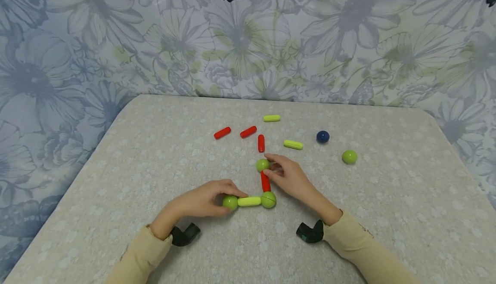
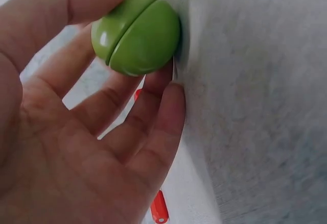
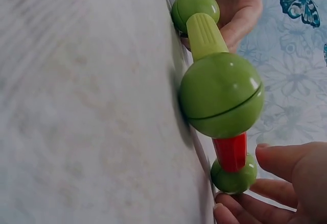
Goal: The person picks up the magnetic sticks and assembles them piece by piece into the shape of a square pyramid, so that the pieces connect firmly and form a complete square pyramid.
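Observation:
Two rods and several green balls join into an L shape on the table. My left hand [image 1: 211, 199] holds the green ball [image 1: 230, 202] at its left end between thumb and fingers; the left wrist view shows this ball [image 2: 138, 35] with a groove round it. A yellow-green rod [image 1: 249, 201] runs from it to the corner ball [image 1: 268, 199]. From there a red rod [image 1: 265, 181] leads to the far green ball [image 1: 262, 165]. My right hand [image 1: 288, 176] has its thumb and fingers around that far ball, also seen in the right wrist view [image 3: 234, 174].
Beyond the L lie loose red rods [image 1: 248, 132] and yellow-green rods [image 1: 271, 118]. A dark blue ball [image 1: 323, 137] and a loose green ball [image 1: 349, 157] sit to the right. The table's [image 1: 116, 163] far edge meets a flower-patterned wall [image 1: 240, 51].

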`<state>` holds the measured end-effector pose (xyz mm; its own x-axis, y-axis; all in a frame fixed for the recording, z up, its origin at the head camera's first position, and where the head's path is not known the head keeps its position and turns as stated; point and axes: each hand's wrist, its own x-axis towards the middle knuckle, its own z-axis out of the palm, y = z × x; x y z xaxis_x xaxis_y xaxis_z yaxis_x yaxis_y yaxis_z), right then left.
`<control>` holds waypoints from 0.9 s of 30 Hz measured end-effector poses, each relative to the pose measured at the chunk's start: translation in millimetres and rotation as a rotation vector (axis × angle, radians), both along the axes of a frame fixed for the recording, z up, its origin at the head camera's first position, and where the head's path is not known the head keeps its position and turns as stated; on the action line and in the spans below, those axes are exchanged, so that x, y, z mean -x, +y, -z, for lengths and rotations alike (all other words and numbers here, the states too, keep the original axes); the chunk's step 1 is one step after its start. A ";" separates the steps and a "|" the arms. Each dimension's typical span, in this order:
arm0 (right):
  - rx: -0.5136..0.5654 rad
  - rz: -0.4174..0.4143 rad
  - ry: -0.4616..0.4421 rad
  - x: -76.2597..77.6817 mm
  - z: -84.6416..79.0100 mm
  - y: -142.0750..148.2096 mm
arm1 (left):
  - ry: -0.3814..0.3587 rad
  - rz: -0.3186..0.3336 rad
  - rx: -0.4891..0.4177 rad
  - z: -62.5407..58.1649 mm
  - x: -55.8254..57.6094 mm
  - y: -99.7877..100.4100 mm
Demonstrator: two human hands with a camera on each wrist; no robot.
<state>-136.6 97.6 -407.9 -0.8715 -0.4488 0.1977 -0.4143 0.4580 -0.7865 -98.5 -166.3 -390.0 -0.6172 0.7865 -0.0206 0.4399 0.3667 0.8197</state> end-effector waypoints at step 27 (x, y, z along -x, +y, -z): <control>-0.030 0.106 0.054 1.6 7.5 -2.6 | -0.033 -0.180 -0.177 13.2 127.7 41.0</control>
